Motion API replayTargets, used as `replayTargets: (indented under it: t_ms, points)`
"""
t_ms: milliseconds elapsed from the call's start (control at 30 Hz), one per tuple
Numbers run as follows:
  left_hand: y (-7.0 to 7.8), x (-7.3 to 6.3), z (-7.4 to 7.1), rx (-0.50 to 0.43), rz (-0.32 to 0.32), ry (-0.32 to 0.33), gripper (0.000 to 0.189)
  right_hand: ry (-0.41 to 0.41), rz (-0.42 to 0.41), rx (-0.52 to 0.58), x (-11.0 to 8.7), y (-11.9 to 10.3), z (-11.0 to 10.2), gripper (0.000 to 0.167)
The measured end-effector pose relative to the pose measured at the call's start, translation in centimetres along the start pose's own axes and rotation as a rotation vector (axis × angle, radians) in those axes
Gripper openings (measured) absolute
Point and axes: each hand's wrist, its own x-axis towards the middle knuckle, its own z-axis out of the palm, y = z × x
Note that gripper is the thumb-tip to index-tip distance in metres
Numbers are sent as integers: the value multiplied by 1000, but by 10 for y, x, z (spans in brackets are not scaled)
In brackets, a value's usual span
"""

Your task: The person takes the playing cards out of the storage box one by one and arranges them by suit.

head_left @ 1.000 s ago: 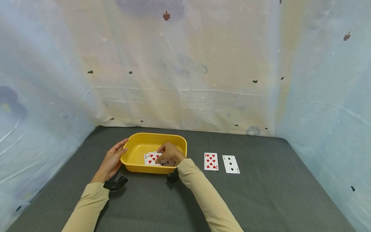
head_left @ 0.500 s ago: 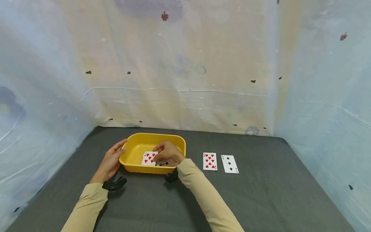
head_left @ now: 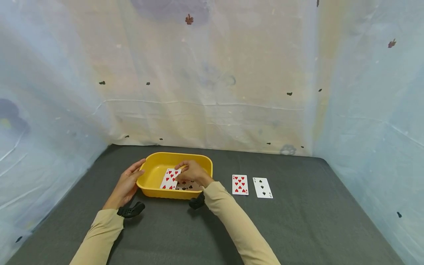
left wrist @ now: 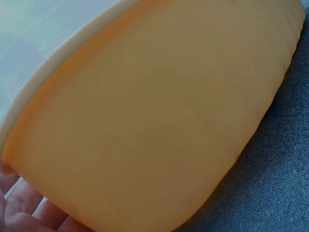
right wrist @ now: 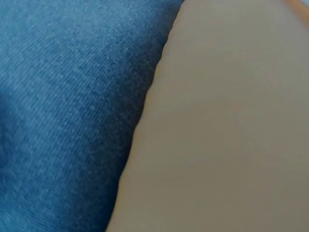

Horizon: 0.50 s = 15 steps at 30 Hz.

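Observation:
In the head view, a yellow plastic tray (head_left: 180,194) sits on the dark cloth. My left hand (head_left: 127,183) grips its left end, thumb over the rim and fingers along the outer wall. The left wrist view shows those fingers (left wrist: 26,203) against the tray's outside. Reaching in from the right, my right hand (head_left: 193,173) pinches the right edge of a hearts playing card (head_left: 169,179), which tilts up near the tray's front wall. Club cards (head_left: 186,185) lie beneath, partly hidden by the hand. Only the tray wall (right wrist: 217,130) and cloth appear in the right wrist view.
An eight of hearts (head_left: 240,184) and a three of spades (head_left: 262,188) lie face up on the cloth (head_left: 308,221) right of the tray. A patterned curtain (head_left: 212,92) hangs behind the table and along both sides.
Inside the tray, the hearts card has shifted slightly left, and its top has risen and turned in my right hand, showing more of its face. My left hand stays on the tray.

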Motion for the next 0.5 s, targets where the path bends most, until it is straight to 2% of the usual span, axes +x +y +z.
replayTargets:
  t_ms: [200, 500]
  points:
    - [0, 0, 0, -7, 7, -5, 54, 44, 8, 143, 0, 0, 0, 28]
    - [-1, 0, 0, -12, 13, -9, 54, 140, -11, 171, -4, -4, -2, 26]
